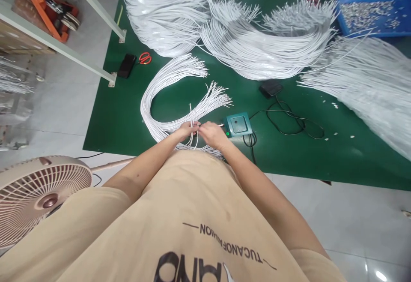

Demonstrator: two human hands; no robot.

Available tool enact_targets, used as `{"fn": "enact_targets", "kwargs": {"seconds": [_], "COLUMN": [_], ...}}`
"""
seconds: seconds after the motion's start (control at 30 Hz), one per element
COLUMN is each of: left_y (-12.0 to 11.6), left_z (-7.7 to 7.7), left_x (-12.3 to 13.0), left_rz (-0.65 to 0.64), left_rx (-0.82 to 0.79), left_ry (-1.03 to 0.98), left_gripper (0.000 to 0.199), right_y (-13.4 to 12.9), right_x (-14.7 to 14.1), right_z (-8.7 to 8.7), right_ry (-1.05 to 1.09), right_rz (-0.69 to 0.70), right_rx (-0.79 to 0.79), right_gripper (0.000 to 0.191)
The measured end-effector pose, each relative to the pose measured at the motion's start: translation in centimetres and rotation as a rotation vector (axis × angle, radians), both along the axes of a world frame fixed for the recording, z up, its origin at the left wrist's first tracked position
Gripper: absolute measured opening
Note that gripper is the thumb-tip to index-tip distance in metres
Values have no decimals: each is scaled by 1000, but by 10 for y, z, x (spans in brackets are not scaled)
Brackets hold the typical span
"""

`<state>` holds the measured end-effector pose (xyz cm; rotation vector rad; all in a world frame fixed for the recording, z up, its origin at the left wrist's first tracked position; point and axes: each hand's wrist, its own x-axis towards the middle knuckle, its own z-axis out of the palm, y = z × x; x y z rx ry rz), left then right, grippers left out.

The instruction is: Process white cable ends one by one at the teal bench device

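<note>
My left hand is closed around a few white cables, whose ends stick up above the fingers. Close beside it, the fingers of my right hand are pinched together at the same cables; what exactly lies between those fingertips is hidden. A small teal device with a green light stands just right of my right hand. Behind both hands a curved bundle of white cables lies on the green table. More cable ends show below my hands, against my shirt.
Large white cable bundles cover the table's far side. A blue tray of small pieces is at the upper right. A black adapter trails a cord. Red-handled scissors lie by a black phone-like object. A fan stands left.
</note>
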<state>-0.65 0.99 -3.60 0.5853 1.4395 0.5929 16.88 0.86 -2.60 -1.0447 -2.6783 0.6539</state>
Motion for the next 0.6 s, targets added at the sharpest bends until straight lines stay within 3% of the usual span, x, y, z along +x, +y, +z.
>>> {"fn": "enact_targets", "kwargs": {"seconds": [0.07,0.13,0.27,0.37,0.43,0.5,0.6], "left_y": [1,2,2,-1,-5,-9,-15], "left_z": [5,10,19,23,25,29,36], "left_x": [-2,-3,-8,-12,-14,-13,-10], "left_rz": [17,49,86,29,-22,-78,-170], "left_rx": [-8,6,60,76,80,80,77], "left_ry": [-33,-47,-106,-137,-130,-121,-121], "left_gripper": [34,34,36,40,44,47,50], "right_y": [-11,-21,-32,-22,-8,8,25], "right_x": [-15,-24,-23,-20,-21,-24,-30], "right_z": [1,-5,-17,-14,-6,1,8], "right_ry": [11,-51,-239,-251,-119,199,551], "right_rz": [147,154,-125,-245,-402,-649,-775], "right_rx": [-48,-168,-519,-555,-529,-536,-690], "right_gripper": [31,26,14,18,28,29,22]}}
